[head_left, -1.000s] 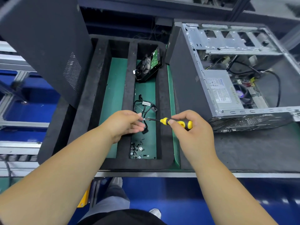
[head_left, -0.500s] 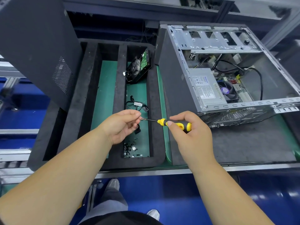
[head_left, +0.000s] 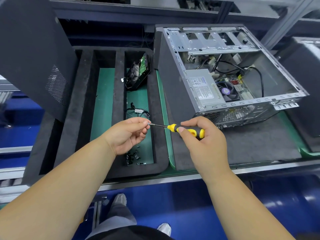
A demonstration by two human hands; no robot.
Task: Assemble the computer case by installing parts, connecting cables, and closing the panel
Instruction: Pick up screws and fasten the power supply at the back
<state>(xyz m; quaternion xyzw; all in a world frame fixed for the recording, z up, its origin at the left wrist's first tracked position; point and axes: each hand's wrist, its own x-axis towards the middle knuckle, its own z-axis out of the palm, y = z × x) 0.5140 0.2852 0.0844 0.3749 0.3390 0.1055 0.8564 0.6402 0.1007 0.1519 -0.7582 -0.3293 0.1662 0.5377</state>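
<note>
My right hand (head_left: 206, 141) grips one screwdriver (head_left: 185, 130); my left hand (head_left: 129, 134) pinches one screw (head_left: 148, 123) at its tip. One open case (head_left: 225, 75) sits at two o'clock, one drive (head_left: 138, 71) at twelve.

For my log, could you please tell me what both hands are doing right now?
Left hand: pinching a small screw at the screwdriver's tip.
Right hand: gripping the screwdriver.

Your view is bright and even, lit from overhead; soft glare on the blue floor (head_left: 285, 201). Sharp at center, though wide-angle bending curves the surface (head_left: 259, 166) edge. Left margin slightly smeared. Shadows faint.
</note>
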